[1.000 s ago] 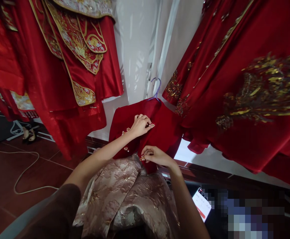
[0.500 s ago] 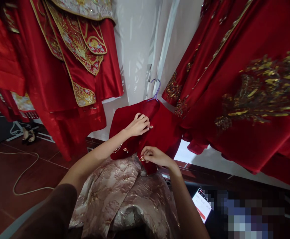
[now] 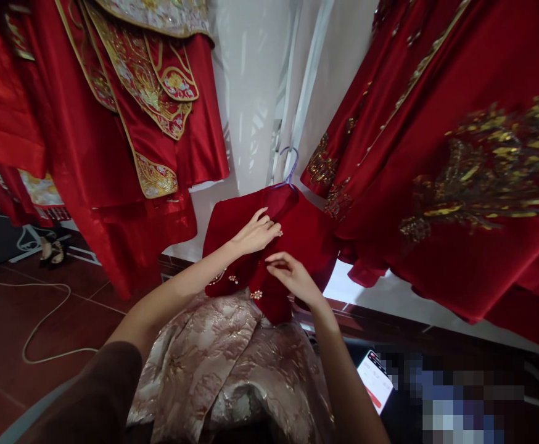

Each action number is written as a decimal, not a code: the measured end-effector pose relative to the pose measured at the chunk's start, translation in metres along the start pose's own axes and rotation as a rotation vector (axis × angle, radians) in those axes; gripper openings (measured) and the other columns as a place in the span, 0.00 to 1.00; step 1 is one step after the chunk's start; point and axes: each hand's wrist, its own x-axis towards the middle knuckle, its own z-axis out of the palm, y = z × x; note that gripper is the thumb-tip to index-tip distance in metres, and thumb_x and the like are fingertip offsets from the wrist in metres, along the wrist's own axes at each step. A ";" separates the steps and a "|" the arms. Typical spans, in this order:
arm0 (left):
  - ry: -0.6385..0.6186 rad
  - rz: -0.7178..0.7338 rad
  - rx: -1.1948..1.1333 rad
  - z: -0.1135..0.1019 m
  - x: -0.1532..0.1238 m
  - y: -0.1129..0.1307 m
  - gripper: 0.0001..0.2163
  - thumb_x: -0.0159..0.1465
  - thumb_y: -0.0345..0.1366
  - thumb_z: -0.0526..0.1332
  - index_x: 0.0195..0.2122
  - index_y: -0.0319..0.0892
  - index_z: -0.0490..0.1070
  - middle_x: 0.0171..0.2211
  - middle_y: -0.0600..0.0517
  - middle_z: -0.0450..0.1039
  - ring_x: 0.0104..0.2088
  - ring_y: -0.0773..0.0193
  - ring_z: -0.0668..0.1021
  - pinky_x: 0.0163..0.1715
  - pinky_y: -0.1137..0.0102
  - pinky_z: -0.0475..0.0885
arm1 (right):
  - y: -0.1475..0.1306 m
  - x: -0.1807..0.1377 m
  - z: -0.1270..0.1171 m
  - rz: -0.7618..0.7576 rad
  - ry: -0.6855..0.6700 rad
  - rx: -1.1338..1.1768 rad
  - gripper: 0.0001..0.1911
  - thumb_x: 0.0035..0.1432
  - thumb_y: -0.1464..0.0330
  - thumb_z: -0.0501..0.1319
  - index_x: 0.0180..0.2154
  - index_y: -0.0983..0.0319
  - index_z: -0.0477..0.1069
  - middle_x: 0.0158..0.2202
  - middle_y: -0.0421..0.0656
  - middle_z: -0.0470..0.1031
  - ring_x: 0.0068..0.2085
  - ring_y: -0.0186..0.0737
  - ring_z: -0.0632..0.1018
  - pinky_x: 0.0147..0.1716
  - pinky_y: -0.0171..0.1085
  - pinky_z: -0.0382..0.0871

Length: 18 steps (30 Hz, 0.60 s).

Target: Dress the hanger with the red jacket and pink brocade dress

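A dark red velvet garment [image 3: 306, 237] on a purple hanger [image 3: 290, 165] lies in front of me, over a pale pink brocade garment [image 3: 232, 364]. My left hand [image 3: 255, 233] pinches the red cloth near a small gold beaded button [image 3: 279, 234]. My right hand [image 3: 292, 275] rests on the red garment just below, fingers curled loosely, with nothing visibly in them. Another gold button [image 3: 256, 295] shows on the hem to the left of that hand.
Red robes with gold embroidery hang at the left [image 3: 126, 123] and the right [image 3: 459, 154]. A white wall and curtain [image 3: 269, 92] stand behind. A white cable [image 3: 42, 320] runs over the dark red floor. A phone [image 3: 375, 380] lies at the lower right.
My right hand has let go of the lower gold button and moved up along the red garment. My left hand has shifted slightly and stays on the cloth.
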 end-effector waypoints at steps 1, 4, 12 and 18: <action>-0.004 0.006 0.030 -0.001 -0.001 -0.002 0.08 0.64 0.34 0.51 0.34 0.43 0.69 0.27 0.49 0.70 0.40 0.58 0.70 0.59 0.55 0.49 | -0.001 0.006 0.001 -0.028 0.113 0.028 0.14 0.51 0.61 0.62 0.39 0.60 0.67 0.44 0.46 0.71 0.44 0.39 0.73 0.47 0.40 0.68; -0.031 -0.018 0.183 -0.005 -0.005 -0.006 0.09 0.63 0.32 0.50 0.38 0.39 0.68 0.27 0.46 0.71 0.41 0.56 0.71 0.58 0.54 0.51 | -0.004 0.027 0.006 -0.100 0.324 0.162 0.19 0.49 0.59 0.63 0.41 0.59 0.65 0.48 0.47 0.69 0.48 0.40 0.72 0.53 0.43 0.64; 0.129 -0.281 0.685 -0.013 -0.022 -0.012 0.24 0.62 0.28 0.47 0.61 0.40 0.51 0.57 0.40 0.59 0.58 0.49 0.62 0.60 0.44 0.43 | -0.019 0.078 0.038 0.066 0.297 0.122 0.47 0.48 0.46 0.58 0.62 0.65 0.49 0.64 0.54 0.50 0.64 0.50 0.53 0.61 0.48 0.49; 0.294 -0.568 0.499 -0.007 -0.038 -0.037 0.34 0.54 0.22 0.53 0.63 0.39 0.45 0.65 0.37 0.39 0.64 0.38 0.46 0.57 0.39 0.47 | 0.002 0.079 0.037 0.108 0.546 -0.445 0.56 0.49 0.44 0.54 0.62 0.79 0.37 0.65 0.67 0.35 0.65 0.60 0.41 0.60 0.53 0.41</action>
